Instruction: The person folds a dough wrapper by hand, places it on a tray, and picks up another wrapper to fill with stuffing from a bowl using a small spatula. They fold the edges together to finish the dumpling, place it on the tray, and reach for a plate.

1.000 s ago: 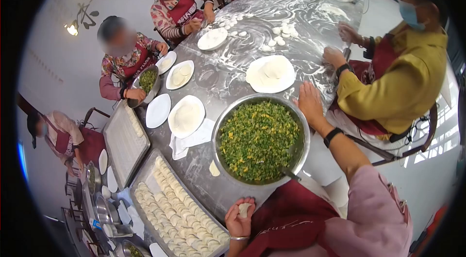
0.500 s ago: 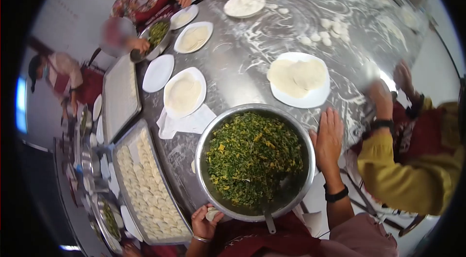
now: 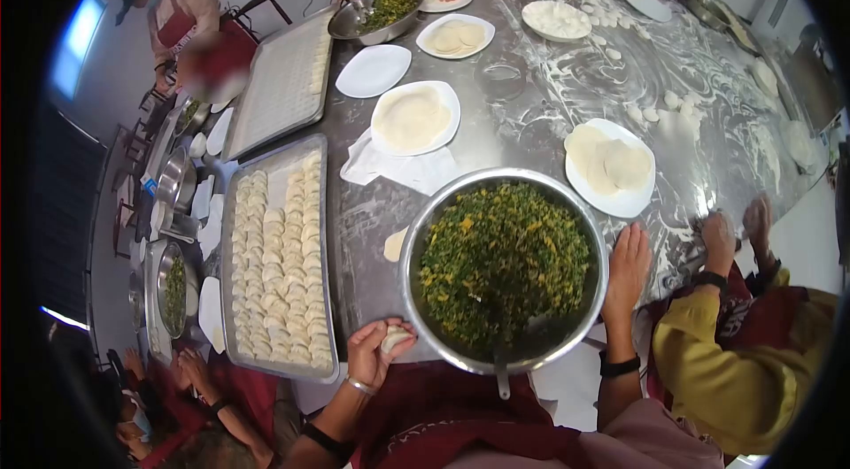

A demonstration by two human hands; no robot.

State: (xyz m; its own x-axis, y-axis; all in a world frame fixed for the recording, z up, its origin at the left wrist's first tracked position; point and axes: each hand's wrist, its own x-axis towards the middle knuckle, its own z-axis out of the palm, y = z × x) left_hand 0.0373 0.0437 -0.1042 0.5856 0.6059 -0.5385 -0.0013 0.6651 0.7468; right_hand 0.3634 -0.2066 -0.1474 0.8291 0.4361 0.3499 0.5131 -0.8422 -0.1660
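My left hand [image 3: 370, 354] is closed around a folded dumpling [image 3: 395, 340], held between the tray and the bowl near the table's front edge. To its left lies a metal tray [image 3: 329, 292] lined with rows of pale dumplings [image 3: 274, 279]. A large steel bowl [image 3: 551, 329] of chopped green and yellow filling [image 3: 505, 248] stands in front of me, a metal spoon handle [image 3: 502, 373] leaning over its near rim. My right hand [image 3: 627, 270] lies flat beside the bowl's right side, fingers stretched out and holding nothing. Partly behind the bowl's left edge is a dough wrapper [image 3: 395, 245].
Plates of wrappers [image 3: 447, 137] [image 3: 611, 203] and a white cloth [image 3: 398, 170] lie beyond the bowl. A second tray [image 3: 239, 137] stands farther left. At right, a co-worker's hands [image 3: 719, 239] are close to mine. Other people work across the floured table [image 3: 522, 133].
The view has turned left, shifting the table's things rightward. My left hand, with the dumpling, has moved left, away from the bowl. My right hand stays flat beside the bowl.
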